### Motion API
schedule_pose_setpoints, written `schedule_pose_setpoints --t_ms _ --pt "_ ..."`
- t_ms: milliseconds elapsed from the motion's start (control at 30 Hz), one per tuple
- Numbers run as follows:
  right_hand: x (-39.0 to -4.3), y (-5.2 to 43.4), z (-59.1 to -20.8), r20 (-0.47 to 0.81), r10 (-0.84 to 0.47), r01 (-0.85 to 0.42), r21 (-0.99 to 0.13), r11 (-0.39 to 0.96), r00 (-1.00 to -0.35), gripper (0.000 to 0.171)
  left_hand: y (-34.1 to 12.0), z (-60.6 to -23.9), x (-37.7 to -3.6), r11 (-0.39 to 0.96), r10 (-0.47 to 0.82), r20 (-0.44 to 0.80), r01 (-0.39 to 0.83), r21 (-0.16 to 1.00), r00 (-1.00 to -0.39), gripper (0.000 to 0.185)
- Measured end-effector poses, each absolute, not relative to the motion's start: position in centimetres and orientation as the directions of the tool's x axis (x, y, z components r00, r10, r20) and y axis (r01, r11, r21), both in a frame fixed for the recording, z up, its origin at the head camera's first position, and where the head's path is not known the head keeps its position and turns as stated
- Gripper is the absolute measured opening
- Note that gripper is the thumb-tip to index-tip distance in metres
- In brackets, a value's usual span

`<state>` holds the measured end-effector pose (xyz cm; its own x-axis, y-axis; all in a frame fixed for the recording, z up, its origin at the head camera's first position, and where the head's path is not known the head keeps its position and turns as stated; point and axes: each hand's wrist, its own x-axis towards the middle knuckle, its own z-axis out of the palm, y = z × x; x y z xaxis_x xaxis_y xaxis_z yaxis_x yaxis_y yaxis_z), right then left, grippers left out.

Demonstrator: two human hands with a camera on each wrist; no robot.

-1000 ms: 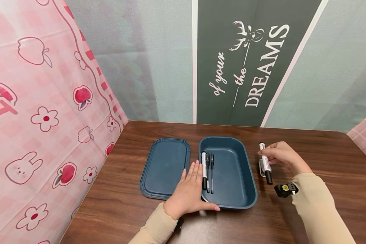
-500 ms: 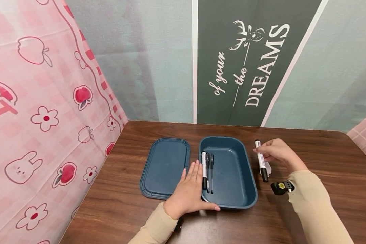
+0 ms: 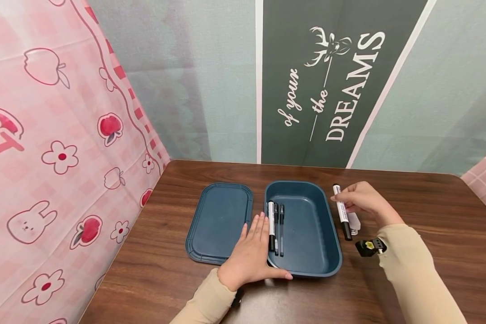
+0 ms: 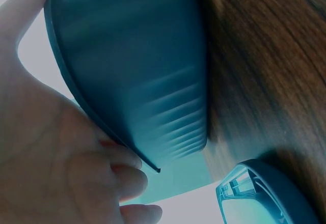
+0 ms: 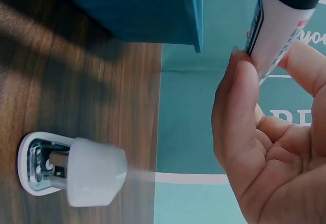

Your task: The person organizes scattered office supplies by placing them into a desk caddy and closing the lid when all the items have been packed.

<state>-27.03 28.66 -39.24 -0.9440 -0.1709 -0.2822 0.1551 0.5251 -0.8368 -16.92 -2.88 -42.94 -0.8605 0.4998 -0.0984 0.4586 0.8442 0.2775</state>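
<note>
One marker (image 3: pixel 342 211) in the right hand (image 3: pixel 362 200) hangs just beside the box (image 3: pixel 330 252) rim.

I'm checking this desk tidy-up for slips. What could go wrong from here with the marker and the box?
The right hand pinches the marker only near one end, so it might tilt and clip the blue box rim. The white stapler lies close under that hand and could get knocked. The left hand rests at the box's near corner; pressing there might tip it.
</note>
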Motion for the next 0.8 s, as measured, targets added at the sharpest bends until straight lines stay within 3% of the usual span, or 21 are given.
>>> schedule_pose_setpoints --t_ms 800 --pt "-27.8 25.9 -36.6 -0.222 -0.202 0.088 -0.85 0.519 -0.954 0.032 -2.8 -42.8 -17.0 0.843 0.5 -0.101 0.457 0.284 -0.86 0.127"
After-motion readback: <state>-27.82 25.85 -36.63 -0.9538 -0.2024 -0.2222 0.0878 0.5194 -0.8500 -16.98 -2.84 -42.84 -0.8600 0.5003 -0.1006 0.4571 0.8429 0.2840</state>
